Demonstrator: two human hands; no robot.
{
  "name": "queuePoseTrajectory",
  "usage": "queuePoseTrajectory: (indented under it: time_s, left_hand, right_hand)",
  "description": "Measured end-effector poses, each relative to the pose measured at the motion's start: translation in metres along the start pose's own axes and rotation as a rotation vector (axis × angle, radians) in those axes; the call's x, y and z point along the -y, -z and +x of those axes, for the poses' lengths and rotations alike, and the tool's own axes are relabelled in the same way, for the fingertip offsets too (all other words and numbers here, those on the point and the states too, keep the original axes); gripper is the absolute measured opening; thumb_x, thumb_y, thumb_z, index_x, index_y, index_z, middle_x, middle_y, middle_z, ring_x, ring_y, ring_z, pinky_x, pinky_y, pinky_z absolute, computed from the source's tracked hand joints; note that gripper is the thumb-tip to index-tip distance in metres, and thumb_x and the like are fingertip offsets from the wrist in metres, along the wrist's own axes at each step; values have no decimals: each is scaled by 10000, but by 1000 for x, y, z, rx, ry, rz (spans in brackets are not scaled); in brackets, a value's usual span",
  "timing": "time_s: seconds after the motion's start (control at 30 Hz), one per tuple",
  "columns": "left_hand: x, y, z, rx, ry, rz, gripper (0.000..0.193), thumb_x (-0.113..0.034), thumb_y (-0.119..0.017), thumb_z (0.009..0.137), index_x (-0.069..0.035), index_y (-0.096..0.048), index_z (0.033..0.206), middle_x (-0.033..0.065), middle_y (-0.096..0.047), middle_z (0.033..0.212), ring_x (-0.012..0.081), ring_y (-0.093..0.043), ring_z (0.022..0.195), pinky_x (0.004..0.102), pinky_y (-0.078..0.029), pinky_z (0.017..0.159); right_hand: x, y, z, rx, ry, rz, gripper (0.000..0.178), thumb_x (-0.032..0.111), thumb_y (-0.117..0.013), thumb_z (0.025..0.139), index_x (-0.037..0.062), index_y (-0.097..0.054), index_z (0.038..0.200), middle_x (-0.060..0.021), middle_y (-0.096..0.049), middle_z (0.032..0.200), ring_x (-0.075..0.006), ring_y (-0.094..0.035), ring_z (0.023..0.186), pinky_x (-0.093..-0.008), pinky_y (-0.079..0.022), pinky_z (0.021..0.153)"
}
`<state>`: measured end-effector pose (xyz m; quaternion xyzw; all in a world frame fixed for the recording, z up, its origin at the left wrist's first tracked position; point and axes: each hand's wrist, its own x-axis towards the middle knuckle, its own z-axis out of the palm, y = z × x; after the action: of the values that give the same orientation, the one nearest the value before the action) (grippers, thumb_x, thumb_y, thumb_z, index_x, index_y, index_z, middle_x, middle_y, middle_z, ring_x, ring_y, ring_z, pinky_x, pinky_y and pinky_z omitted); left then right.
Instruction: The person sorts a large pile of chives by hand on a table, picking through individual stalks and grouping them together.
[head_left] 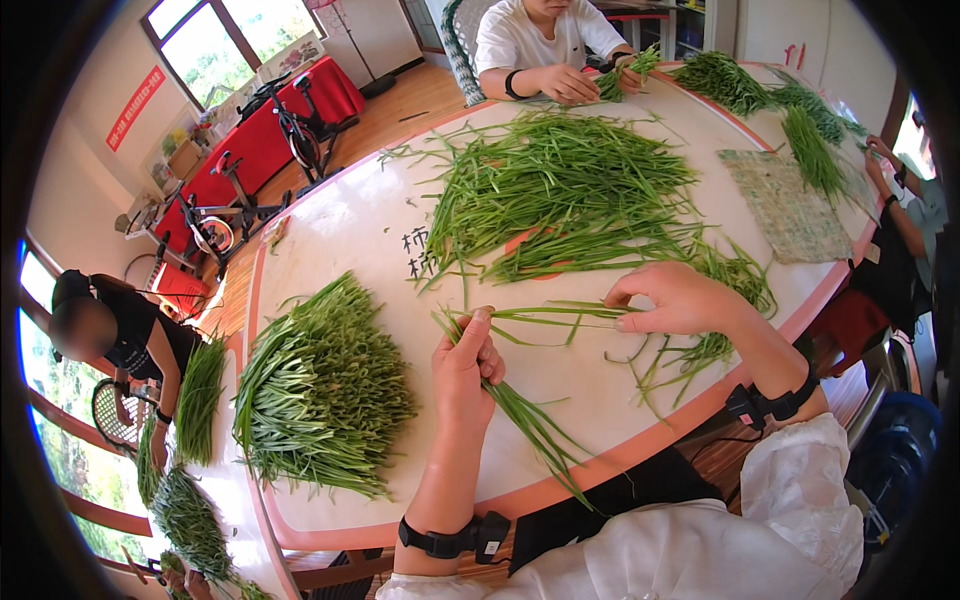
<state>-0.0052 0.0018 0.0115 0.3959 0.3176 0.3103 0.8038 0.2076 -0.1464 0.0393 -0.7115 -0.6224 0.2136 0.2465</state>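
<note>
While our left hand (463,370) wraps, thumb up, around a small bunch of green stalks (525,418) above the white table (335,250), our right hand (672,298) arches palm-down (wrist bent, btw), fingertips (630,322) pinching thin strands (555,312).

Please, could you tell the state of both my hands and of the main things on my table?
Left hand, closed around a thin bunch
Thin bunch, held, lower ends fanning out
Right hand, raised, thumb and fingertip at stalk tips; grip unclear
Left pile, stacked, stalks mostly aligned
Middle heap, loose, spread out
Mat, flat, partly covered by stalks
</note>
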Motion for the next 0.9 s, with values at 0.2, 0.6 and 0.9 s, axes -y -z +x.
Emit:
queuePoseTrajectory:
  time_s: [0.2,0.6,0.9]
  left_hand:
    - [3,2,0,-11,-5,37,135,-185,-626,821,-86,-535,810,-49,-371,557,49,-310,435,212,-260,394]
    - [1,-5,-5,4,-38,79,136,-183,-624,816,-80,-535,802,-50,-359,558,50,-309,442,214,-259,390]
    - [2,-5,-6,4,-67,126,130,-176,-615,819,-59,-568,853,-49,-361,558,49,-307,442,214,-260,392]
  right_hand:
    - [26,-23,10,-318,141,141,120,185,-630,765,76,-643,813,-54,-608,766,-206,-535,706,-338,-426,663]
    - [41,-56,41,-396,198,123,173,224,-616,771,53,-641,781,-77,-579,699,-260,-521,730,-361,-418,662]
    - [47,-56,45,-423,273,113,102,141,-597,734,40,-593,722,-66,-541,666,-246,-491,702,-345,-399,653]
